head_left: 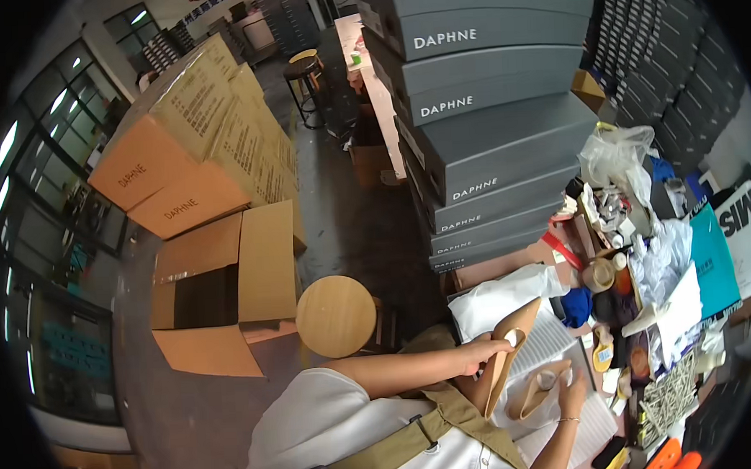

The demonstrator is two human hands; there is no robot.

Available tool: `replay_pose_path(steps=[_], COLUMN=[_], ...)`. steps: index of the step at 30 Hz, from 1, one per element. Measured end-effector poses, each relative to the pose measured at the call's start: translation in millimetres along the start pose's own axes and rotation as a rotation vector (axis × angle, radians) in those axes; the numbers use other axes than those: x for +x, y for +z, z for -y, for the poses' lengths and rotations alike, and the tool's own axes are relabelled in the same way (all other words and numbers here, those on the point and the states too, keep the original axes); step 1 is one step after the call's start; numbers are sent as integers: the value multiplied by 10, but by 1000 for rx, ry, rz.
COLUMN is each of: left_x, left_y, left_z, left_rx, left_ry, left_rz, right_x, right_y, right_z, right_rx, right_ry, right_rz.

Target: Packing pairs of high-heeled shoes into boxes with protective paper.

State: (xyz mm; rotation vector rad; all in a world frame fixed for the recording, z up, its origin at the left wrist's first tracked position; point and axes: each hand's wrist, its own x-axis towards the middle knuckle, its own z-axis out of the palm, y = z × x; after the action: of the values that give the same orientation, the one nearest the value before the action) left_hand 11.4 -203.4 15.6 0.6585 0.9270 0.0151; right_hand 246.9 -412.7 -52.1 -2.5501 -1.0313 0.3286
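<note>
My left hand [479, 352] grips a tan pointed shoe [514, 329] by its opening and holds it tilted, toe pointing up and to the right. A white paper wad [510, 338] sits in that shoe next to my fingers. My right hand [572, 391] rests on a second tan shoe [533, 395], which lies lower on the white ribbed sheet [556, 344] and also has a white wad inside. Both shoes are close together in front of my white shirt and olive apron strap.
Grey shoe boxes [505, 137] are stacked high behind the work spot. Brown cartons [187, 142] and an open carton [227, 283] stand at the left, beside a round wooden stool [335, 316]. At the right are plastic bags [615, 153], a tape roll [599, 275] and a teal bag [712, 262].
</note>
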Motion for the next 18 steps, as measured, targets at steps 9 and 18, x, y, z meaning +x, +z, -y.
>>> replay_pose_path(steps=[9,18], left_x=[198,197], left_y=[56,207], left_z=[51,146], left_rx=[-167,-25], left_ry=[195,-5], left_rz=[116,212], right_x=[-60,-607], right_y=[23,-822], right_z=[-193,1310], right_rx=[77,1367], right_ry=[-88,126], right_rz=[112,30])
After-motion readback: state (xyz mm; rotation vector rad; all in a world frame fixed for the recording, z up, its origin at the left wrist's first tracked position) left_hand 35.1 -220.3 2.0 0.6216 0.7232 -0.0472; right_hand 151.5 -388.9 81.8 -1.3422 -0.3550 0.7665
